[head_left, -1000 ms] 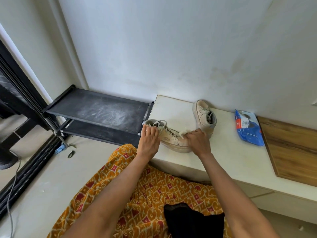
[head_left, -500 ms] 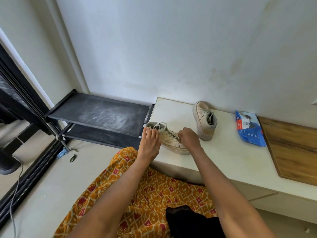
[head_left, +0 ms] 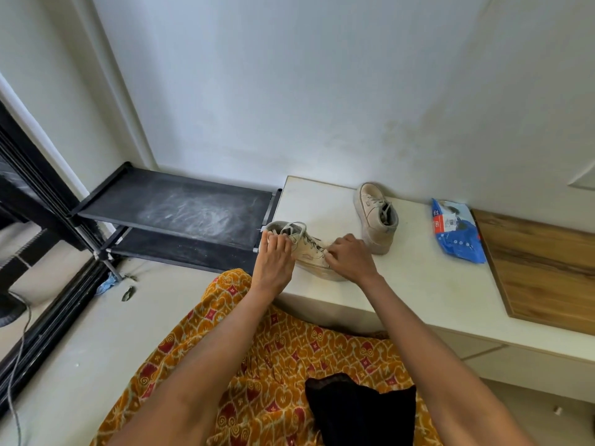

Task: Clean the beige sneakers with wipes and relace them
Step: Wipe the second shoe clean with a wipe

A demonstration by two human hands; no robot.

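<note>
Step in hand, by judgement: wiping the near sneaker (head_left: 307, 249), which lies on the white bench top (head_left: 418, 284) at its front left corner, toe pointing toward 4 o'clock and heel collar toward 10 o'clock. The left hand (head_left: 273, 262) has its fingers curled over the heel collar and steadies the shoe. The right hand (head_left: 351, 257) sits on the toe end with its fingers bent down against the upper; a pale scrap shows at the fingertips and may be a wipe, but it is too small to confirm, so whether this hand is clasping anything I cannot tell.

The near sneaker is beige with a thick pale sole, laces threaded through the eyelets and a loose loop at the collar. Relacing has not begun, as far as can be judged.

The second sneaker (head_left: 376, 217) stands upright at 1 o'clock from the first, just clear of the right hand, toe toward the wall, also laced. The blue wipes packet (head_left: 457, 231) lies flat at 3 o'clock of that shoe, near the edge of a wooden board (head_left: 547, 268).

Next move, by judgement: work round the sole edge and side panel with firm strokes while the left hand keeps the shoe from sliding off the corner; a fresh wipe would mean a reach to 2 o'clock
</note>
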